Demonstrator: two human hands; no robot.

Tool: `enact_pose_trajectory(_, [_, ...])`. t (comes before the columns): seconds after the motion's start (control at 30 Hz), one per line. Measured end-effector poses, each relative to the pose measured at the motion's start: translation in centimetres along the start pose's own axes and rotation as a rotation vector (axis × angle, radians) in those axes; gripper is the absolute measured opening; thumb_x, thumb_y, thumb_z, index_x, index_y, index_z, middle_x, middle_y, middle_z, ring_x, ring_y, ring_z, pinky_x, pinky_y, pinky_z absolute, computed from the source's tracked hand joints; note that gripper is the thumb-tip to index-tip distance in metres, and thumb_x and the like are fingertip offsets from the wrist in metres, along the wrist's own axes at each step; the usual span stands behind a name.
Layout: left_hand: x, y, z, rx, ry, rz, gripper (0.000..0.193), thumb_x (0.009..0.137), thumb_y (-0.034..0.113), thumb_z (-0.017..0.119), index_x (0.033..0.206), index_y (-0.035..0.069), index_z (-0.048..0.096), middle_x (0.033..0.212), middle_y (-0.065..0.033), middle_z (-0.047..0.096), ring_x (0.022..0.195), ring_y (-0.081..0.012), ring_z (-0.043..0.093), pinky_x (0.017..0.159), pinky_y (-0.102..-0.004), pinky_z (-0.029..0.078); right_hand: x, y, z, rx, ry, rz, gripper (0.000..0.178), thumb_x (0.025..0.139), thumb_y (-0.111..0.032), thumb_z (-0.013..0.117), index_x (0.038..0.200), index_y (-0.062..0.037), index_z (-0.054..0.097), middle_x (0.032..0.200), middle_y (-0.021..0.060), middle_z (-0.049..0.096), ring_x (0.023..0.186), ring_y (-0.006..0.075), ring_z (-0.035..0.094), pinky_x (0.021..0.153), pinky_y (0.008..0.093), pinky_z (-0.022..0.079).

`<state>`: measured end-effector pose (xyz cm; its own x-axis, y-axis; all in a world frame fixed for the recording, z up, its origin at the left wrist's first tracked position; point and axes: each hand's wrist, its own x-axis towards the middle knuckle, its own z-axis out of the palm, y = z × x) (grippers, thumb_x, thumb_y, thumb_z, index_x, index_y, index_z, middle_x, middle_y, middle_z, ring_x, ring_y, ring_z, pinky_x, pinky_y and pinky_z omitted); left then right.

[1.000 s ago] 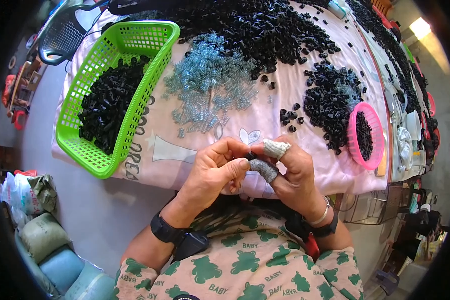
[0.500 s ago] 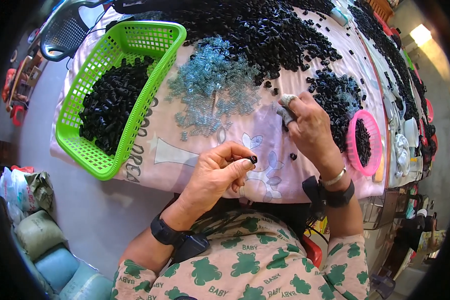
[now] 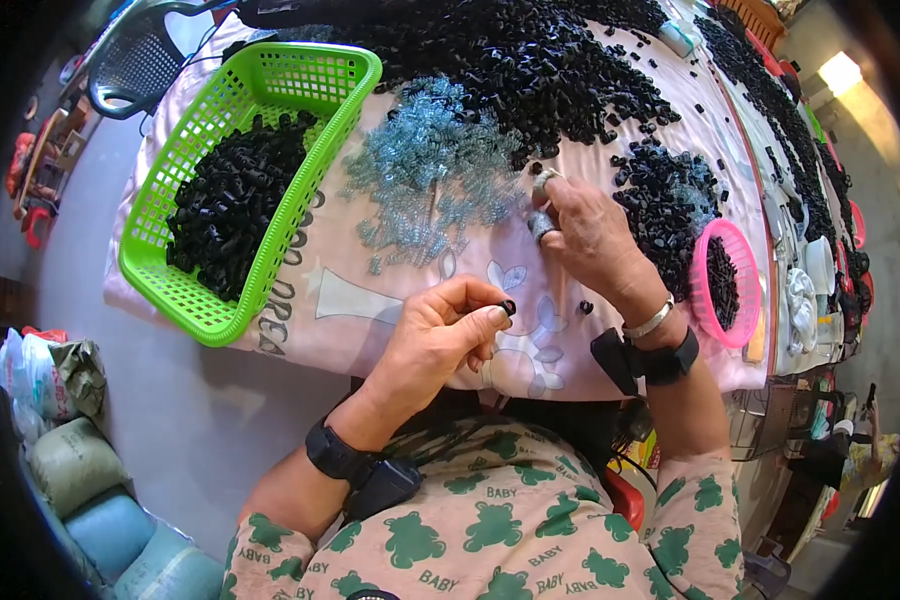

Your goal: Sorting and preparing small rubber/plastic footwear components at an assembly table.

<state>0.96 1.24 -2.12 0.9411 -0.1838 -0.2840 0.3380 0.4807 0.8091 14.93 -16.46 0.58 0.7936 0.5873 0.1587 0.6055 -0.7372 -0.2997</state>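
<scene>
A small black hollow plastic piece (image 3: 508, 307) is pinched between the thumb and forefinger of my left hand (image 3: 435, 335), above the near part of the table. My right hand (image 3: 600, 245) is over the cloth beside the right edge of a heap of small pale-blue coils that look like springs (image 3: 425, 165). Wrappings cover its thumb and forefinger, whose tips are apart with nothing visible between them; its other fingers are partly hidden. Below this hand, one loose black piece (image 3: 586, 307) lies on the cloth.
A green basket (image 3: 345, 130) of black pieces stands at left. Many more black pieces (image 3: 570, 75) spread across the far side. A mixed heap of black pieces and coils (image 3: 660, 195) lies at right, beside a pink basket (image 3: 755, 290) with thin dark parts. A patterned pink cloth (image 3: 360, 300) covers the table.
My right hand has moved left, from beside the mixed heap toward the pale-blue coils. My left hand stays nearly in place, still holding the black piece.
</scene>
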Motion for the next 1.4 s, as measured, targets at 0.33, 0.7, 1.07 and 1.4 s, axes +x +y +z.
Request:
enact_pose_trajectory(0.33, [-0.1,-0.2,0.1,-0.002,-0.019,0.025,0.017,0.093,0.015,0.066,0.105,0.004,0.064,0.087,-0.0054,0.069,0.062,-0.0024,0.056,0.050,-0.0155,0.043,-6.4,-5.0,-0.9,1.119,0.064,0.285,0.015,0.091,-0.005,0.065,0.105,-0.0003,0.067,0.092,0.0007,0.067,0.083,0.0061,0.060,0.073,0.0210,0.049])
enact_pose_trajectory(0.7, [-0.5,-0.1,0.6,-0.023,-0.001,0.028,0.017,0.092,0.013,0.066,0.103,0.000,0.066,0.082,-0.0036,0.067,0.059,-0.0029,0.052,0.050,-0.0175,0.041,-8.1,-6.2,0.7,1.253,0.143,0.312,0.017,0.088,0.000,0.066,0.104,0.0001,0.069,0.098,0.0045,0.068,0.085,0.0096,0.063,0.074,0.0235,0.052])
enact_pose_trajectory(1.07, [-0.5,0.0,0.5,-0.097,0.035,0.025,0.014,0.093,0.013,0.065,0.101,0.002,0.067,0.085,-0.0067,0.070,0.057,-0.0018,0.051,0.049,-0.0169,0.041,-8.9,-6.9,0.6,0.602,0.273,-0.092,0.046,0.076,0.013,0.064,0.119,-0.0035,0.065,0.099,0.0109,0.062,0.088,0.0227,0.063,0.079,0.0304,0.052])
enact_pose_trajectory(1.4, [-0.6,0.2,0.7,-0.078,0.042,0.030,0.014,0.092,0.011,0.066,0.101,0.001,0.066,0.083,-0.0049,0.068,0.057,-0.0016,0.051,0.048,-0.0166,0.040,-9.4,-6.6,0.3,0.716,0.156,-0.043,0.070,0.065,0.021,0.048,0.129,-0.0041,0.059,0.106,0.0133,0.059,0.095,0.0268,0.060,0.086,0.0327,0.049])
